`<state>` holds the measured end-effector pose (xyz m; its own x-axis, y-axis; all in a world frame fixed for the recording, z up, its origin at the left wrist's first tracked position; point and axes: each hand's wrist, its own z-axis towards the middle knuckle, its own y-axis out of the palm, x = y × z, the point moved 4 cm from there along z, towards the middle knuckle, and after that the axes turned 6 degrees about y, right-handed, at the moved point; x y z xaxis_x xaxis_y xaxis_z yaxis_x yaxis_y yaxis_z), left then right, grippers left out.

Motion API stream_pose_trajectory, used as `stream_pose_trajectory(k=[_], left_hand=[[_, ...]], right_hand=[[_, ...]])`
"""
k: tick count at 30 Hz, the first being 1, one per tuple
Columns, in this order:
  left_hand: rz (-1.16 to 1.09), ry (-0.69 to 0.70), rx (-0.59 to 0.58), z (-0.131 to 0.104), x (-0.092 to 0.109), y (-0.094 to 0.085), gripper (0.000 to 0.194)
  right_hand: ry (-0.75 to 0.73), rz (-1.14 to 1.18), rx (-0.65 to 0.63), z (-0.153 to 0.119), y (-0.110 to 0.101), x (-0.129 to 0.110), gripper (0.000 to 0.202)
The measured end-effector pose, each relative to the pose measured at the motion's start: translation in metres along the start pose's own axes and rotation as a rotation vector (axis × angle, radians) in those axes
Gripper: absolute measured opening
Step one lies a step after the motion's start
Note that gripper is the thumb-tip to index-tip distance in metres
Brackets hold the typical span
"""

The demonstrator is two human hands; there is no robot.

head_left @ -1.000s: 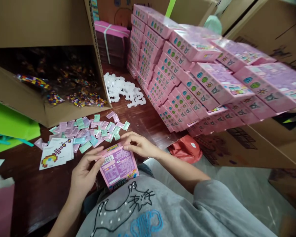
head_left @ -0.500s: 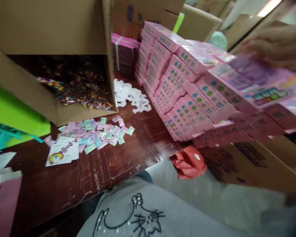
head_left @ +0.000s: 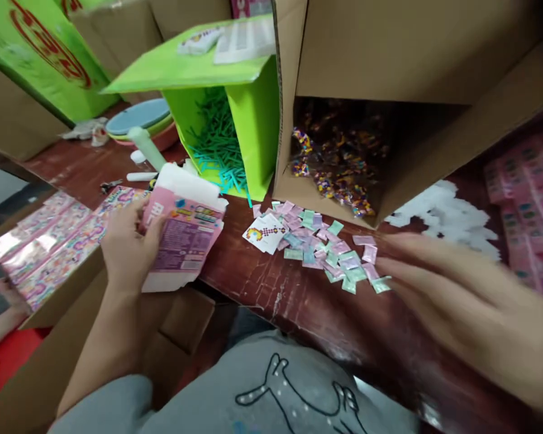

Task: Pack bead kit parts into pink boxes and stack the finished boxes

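My left hand (head_left: 131,241) grips a pink carton (head_left: 185,232) with its white end flaps open, thumb across the printed panel. On the right, my right hand (head_left: 470,301) is blurred, its fingers stretched out toward small pink, green and purple sachets (head_left: 317,235) on the table; nothing shows in it. White instruction cards (head_left: 265,232) with a printed pixel design lie at the left of the sachets. Behind them a brown cardboard box (head_left: 434,72) lies with its opening toward me, holding bags of multicoloured beads (head_left: 344,187). White pegboard-like pieces (head_left: 438,211) sit right of it.
A green box (head_left: 257,120) of teal sticks (head_left: 221,163) stands behind the carton. Round basins (head_left: 138,117) and a pale green bottle (head_left: 147,150) are farther left. A carton of wrapped boxes (head_left: 58,241) stands at left, near another person's hand (head_left: 11,298). Stacked pink boxes (head_left: 529,205) line the right.
The view has swung left. A hand was on a pink box at the upper right; now my left hand, holding the open carton, is in view and my right hand is near the sachets.
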<state>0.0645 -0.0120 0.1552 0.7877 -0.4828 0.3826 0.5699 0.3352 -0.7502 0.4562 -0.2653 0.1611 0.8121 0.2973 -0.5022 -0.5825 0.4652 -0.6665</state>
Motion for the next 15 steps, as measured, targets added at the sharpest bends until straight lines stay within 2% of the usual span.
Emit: stream_pose_trajectory(k=[2, 4, 6, 7, 9, 12, 14, 15], left_hand=[[-0.296, 0.085, -0.083, -0.02, 0.04, 0.027, 0.049], [-0.635, 0.077, -0.244, -0.046, 0.079, 0.073, 0.042], [-0.799, 0.015, -0.244, -0.072, 0.107, 0.116, 0.043], [-0.843, 0.013, -0.227, -0.084, 0.118, 0.132, 0.041], [-0.91, 0.086, -0.294, -0.102, 0.14, 0.157, 0.046], [-1.025, 0.239, -0.631, -0.119, 0.17, 0.177, 0.063], [-1.103, 0.238, -0.847, -0.123, 0.183, 0.186, 0.056], [-1.137, 0.194, -0.903, -0.123, 0.186, 0.192, 0.048]], right_hand=[[-0.069, -0.103, -0.052, 0.002, 0.04, -0.009, 0.056], [0.005, -0.173, -0.11, 0.013, 0.087, -0.003, 0.057], [0.135, -0.213, -0.071, 0.019, 0.116, 0.014, 0.046], [0.193, -0.198, -0.041, 0.018, 0.121, 0.024, 0.042], [0.283, -0.055, 0.004, 0.004, 0.113, 0.041, 0.035], [0.407, 0.254, 0.015, -0.028, 0.086, 0.054, 0.03], [0.466, 0.325, 0.06, -0.044, 0.069, 0.058, 0.027], [0.471, 0.29, 0.118, -0.05, 0.062, 0.06, 0.027]])
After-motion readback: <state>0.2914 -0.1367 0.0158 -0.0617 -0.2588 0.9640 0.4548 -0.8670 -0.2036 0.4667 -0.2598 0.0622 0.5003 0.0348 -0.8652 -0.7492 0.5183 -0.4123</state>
